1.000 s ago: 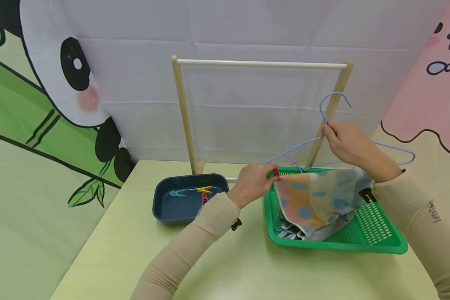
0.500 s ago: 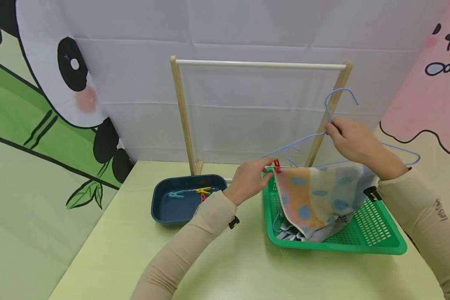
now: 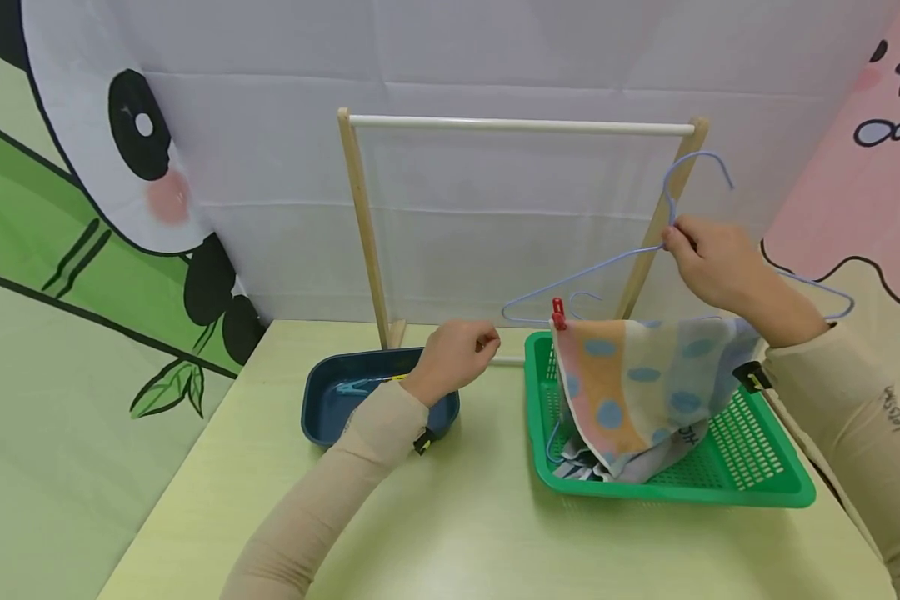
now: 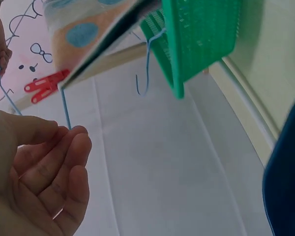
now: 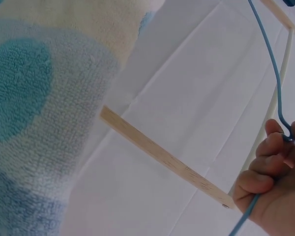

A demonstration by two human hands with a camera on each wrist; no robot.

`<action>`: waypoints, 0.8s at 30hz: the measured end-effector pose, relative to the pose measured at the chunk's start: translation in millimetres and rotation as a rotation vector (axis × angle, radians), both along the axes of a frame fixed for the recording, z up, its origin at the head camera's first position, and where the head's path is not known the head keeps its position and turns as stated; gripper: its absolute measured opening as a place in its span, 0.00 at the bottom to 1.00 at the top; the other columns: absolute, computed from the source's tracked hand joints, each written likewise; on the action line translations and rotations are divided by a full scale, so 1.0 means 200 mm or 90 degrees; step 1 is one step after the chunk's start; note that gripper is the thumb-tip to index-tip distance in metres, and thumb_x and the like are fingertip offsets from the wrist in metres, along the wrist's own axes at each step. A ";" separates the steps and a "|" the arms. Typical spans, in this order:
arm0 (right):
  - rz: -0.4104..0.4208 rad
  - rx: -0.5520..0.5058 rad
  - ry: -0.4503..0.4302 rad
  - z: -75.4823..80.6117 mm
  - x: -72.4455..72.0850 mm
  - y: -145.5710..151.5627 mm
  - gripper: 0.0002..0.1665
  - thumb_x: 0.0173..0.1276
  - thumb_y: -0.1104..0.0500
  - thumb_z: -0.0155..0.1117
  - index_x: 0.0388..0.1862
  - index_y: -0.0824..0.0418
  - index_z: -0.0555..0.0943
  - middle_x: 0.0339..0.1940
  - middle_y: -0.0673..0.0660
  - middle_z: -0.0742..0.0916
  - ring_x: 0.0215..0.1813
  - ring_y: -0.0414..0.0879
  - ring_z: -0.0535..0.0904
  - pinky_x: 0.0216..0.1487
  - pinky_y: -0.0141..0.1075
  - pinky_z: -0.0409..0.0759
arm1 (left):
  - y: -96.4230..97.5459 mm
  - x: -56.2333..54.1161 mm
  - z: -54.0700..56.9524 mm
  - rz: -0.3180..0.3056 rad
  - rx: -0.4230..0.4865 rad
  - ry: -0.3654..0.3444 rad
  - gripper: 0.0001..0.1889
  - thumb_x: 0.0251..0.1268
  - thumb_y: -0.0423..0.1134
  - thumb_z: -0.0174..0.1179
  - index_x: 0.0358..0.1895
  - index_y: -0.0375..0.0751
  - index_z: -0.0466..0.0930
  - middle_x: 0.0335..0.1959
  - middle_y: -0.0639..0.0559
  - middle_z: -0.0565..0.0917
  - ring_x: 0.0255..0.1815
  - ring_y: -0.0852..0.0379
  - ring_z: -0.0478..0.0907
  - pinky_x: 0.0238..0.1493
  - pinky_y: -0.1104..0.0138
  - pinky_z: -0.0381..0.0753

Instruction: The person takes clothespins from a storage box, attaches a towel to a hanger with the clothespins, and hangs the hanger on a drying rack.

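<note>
A blue wire hanger (image 3: 592,268) is gripped just below its hook by my right hand (image 3: 723,265), fingers curled around the wire in the right wrist view. From its lower bar hangs a spotted towel (image 3: 645,383), pinned at the left corner by a red clothespin (image 3: 558,315). In the left wrist view the clothespin (image 4: 46,86) sits at the towel's corner, apart from my left hand (image 4: 44,172). My left hand (image 3: 453,358) holds nothing, its fingers loosely bent, beside the navy tray (image 3: 318,417). It covers part of the clothespins (image 3: 354,387) inside.
A green basket (image 3: 757,492) below the towel holds more cloth and another blue hanger (image 3: 581,300). Behind stands a wooden rack with a white rail (image 3: 521,127). A printed cloth backdrop (image 3: 270,167) rises behind the table (image 3: 420,533).
My left hand has let go of the red clothespin and moved left to the tray. My right hand has raised the hanger slightly up and right, with the clipped towel corner rising.
</note>
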State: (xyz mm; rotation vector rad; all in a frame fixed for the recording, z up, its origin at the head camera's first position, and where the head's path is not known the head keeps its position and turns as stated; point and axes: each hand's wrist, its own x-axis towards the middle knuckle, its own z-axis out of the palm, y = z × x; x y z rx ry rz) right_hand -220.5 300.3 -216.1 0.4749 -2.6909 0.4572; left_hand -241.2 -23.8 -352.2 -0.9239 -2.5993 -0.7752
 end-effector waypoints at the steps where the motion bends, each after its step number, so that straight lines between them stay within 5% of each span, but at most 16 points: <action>1: -0.002 0.002 0.010 0.00 0.00 0.00 0.24 0.78 0.52 0.35 0.41 0.66 0.77 0.22 0.57 0.76 0.21 0.50 0.63 0.25 0.41 0.61 | -0.03 0.00 0.00 0.002 0.001 -0.005 0.08 0.68 0.37 0.54 0.35 0.47 0.84 0.29 0.57 0.83 0.29 0.63 0.78 0.31 0.70 0.76; 12: -0.014 -0.022 0.059 0.02 0.00 -0.01 0.23 0.78 0.52 0.38 0.29 0.62 0.73 0.21 0.58 0.74 0.19 0.50 0.62 0.24 0.40 0.59 | -0.26 -0.07 -0.03 0.035 -0.087 -0.110 0.09 0.69 0.37 0.53 0.33 0.43 0.83 0.27 0.55 0.81 0.22 0.62 0.74 0.33 0.65 0.76; 15: -0.018 -0.029 0.074 0.03 0.01 -0.02 0.22 0.78 0.52 0.38 0.29 0.63 0.73 0.20 0.57 0.73 0.20 0.50 0.61 0.24 0.40 0.59 | -0.30 -0.09 -0.04 0.039 -0.118 -0.106 0.10 0.69 0.38 0.54 0.31 0.44 0.84 0.23 0.57 0.80 0.20 0.62 0.74 0.46 0.60 0.73; 19: -0.027 -0.034 0.084 0.04 0.01 -0.02 0.22 0.78 0.52 0.39 0.28 0.62 0.72 0.20 0.58 0.73 0.20 0.51 0.61 0.24 0.40 0.58 | -0.35 -0.11 -0.06 0.037 -0.164 -0.142 0.10 0.68 0.39 0.55 0.30 0.44 0.83 0.20 0.58 0.79 0.19 0.61 0.73 0.43 0.62 0.73; 22: -0.030 -0.036 0.092 0.04 0.01 -0.03 0.21 0.77 0.53 0.39 0.30 0.63 0.73 0.19 0.58 0.72 0.20 0.51 0.62 0.24 0.40 0.58 | -0.38 -0.11 -0.07 0.036 -0.187 -0.192 0.09 0.68 0.38 0.57 0.30 0.43 0.83 0.20 0.57 0.79 0.17 0.61 0.71 0.26 0.67 0.71; 24: -0.031 -0.040 0.101 0.05 0.01 -0.03 0.21 0.77 0.54 0.40 0.32 0.64 0.74 0.19 0.58 0.73 0.20 0.51 0.62 0.24 0.40 0.58 | -0.39 -0.11 -0.09 0.038 -0.205 -0.216 0.08 0.67 0.38 0.58 0.29 0.43 0.83 0.19 0.56 0.78 0.16 0.61 0.70 0.25 0.67 0.70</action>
